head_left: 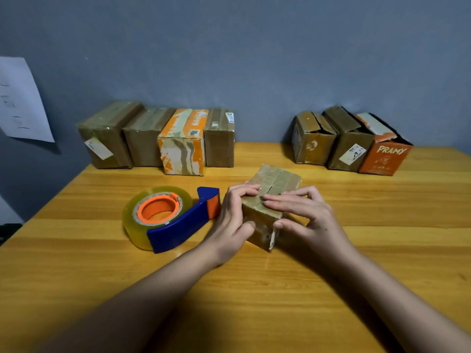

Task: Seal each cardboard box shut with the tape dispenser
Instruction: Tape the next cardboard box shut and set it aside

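Note:
A small brown cardboard box (276, 183) with glossy tape across its top stands in the middle of the wooden table. My left hand (233, 220) grips its left side, fingers curled over the top edge and thumb on the near face. My right hand (303, 212) lies on its right side, straight fingers pressing the top near the flap seam, thumb on the near corner. The tape dispenser (175, 220), blue with an orange hub and a clear tape roll, lies flat on the table just left of my left hand, untouched.
Several boxes (155, 138) stand in a row against the wall at the back left. At the back right are three boxes (349, 143) whose top flaps sit loose. The table (254, 289) runs to a left edge. A paper sheet (20, 100) hangs on the wall.

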